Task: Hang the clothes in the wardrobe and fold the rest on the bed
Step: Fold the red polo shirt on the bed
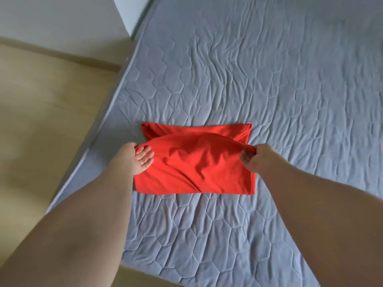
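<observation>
- Here the red garment (194, 162) lies on the grey quilted bed (269, 79), near the bed's left edge and directly ahead of both arms, already reduced to a compact rectangle.
- Its long axis runs left to right across the view, so each short end faces one hand; the far edge is a rolled or doubled band, and the upper layer billows up between the hands rather than lying flat.
- The left hand (136, 158) is at the left end of the garment, its fingers (145, 157) curled over the top of the cloth and the thumb hidden beneath, so it grips that edge.
- The right hand (256, 159) is at the right end, fingers bunched tightly and pinching a small tuck of cloth at the far right corner of the raised layer.
- Both hands sit about level with each other, at roughly the middle of the garment's depth; neither looks clearly nearer to the cloth than the other, since both are already on it.
- As a judgement, the step in hand is a fold of the lifted layer, carried toward the far or near edge; which way cannot be told.
- A pale wooden floor (41, 121) lies left of the bed, and a white wall (62, 13) stands at far left; no wardrobe is in view.
</observation>
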### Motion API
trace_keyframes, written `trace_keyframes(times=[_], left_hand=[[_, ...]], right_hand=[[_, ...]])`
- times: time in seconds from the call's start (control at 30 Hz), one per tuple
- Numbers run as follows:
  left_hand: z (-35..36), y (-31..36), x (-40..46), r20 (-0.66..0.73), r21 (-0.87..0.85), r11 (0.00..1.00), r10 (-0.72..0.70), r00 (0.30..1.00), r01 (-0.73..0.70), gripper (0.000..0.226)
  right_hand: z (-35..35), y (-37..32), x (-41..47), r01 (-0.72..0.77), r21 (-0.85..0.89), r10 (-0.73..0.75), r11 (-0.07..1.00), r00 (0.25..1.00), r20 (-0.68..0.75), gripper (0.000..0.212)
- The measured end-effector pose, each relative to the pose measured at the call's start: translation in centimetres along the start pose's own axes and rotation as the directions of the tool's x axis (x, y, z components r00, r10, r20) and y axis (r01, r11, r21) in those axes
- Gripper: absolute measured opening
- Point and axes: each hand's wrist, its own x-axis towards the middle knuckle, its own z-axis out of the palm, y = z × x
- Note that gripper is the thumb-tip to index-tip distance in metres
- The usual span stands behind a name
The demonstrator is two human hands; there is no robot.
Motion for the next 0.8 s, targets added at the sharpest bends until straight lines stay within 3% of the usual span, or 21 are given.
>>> trace_keyframes(times=[0.1, 0.17, 0.23, 0.33, 0.4, 0.47, 0.53, 0.63, 0.7, 0.8], left_hand=[[2.4, 2.4, 3.1, 0.006, 0.014, 0.999, 0.028, 1.000, -0.028, 0.032], [3.5, 3.3, 5.0, 0.028, 0.040, 0.998, 0.054, 0.998, -0.055, 0.046], [4.2, 3.5, 7.8, -0.046, 0.243, 0.955, 0.184, 0.982, -0.168, 0.054], [4.4, 2.8, 12.1, -0.085, 0.587, 0.717, 0.517, 0.852, -0.376, 0.047], [4.1, 2.4, 15.1, -0.065, 0.654, 0.629, 0.601, 0.797, -0.421, 0.065], [4.3, 1.9, 17.2, -0.069, 0.755, 0.530, 0.650, 0.757, -0.387, 0.074], [4.6, 1.4, 18.1, -0.047, 0.854, 0.393, 0.710, 0.703, -0.340, 0.064], [4.2, 1.0, 18.5, -0.028, 0.924, 0.264, 0.769, 0.638, -0.277, 0.050], [3.1, 0.7, 18.5, 0.075, 0.964, 0.097, 0.791, 0.607, -0.246, 0.039], [1.6, 0.8, 18.1, 0.346, 0.936, -0.272, 0.826, 0.446, -0.224, 0.027]], right_hand=[[3.8, -1.8, 2.8, 0.050, 0.016, -0.050, 0.999, 0.998, 0.028, 0.024], [5.6, -2.1, 4.4, 0.105, -0.063, -0.100, 0.992, 0.992, 0.082, 0.023], [6.9, -2.0, 6.7, 0.204, -0.216, -0.198, 0.955, 0.979, 0.049, 0.022], [7.7, -1.0, 11.0, 0.244, -0.369, -0.267, 0.897, 0.963, -0.014, 0.017], [8.2, -0.2, 12.8, 0.246, -0.463, -0.300, 0.852, 0.953, -0.046, 0.055], [8.5, 0.6, 14.5, 0.257, -0.627, -0.409, 0.736, 0.906, -0.109, 0.074], [8.4, 0.9, 15.1, 0.262, -0.788, -0.516, 0.558, 0.853, -0.081, 0.068], [7.1, 0.4, 15.8, 0.392, -0.870, -0.640, 0.300, 0.759, 0.121, 0.050], [6.3, 0.3, 15.7, 0.433, -0.864, -0.666, 0.256, 0.727, 0.166, 0.048], [5.6, 0.1, 15.3, 0.444, -0.844, -0.718, 0.300, 0.687, 0.106, 0.051]])
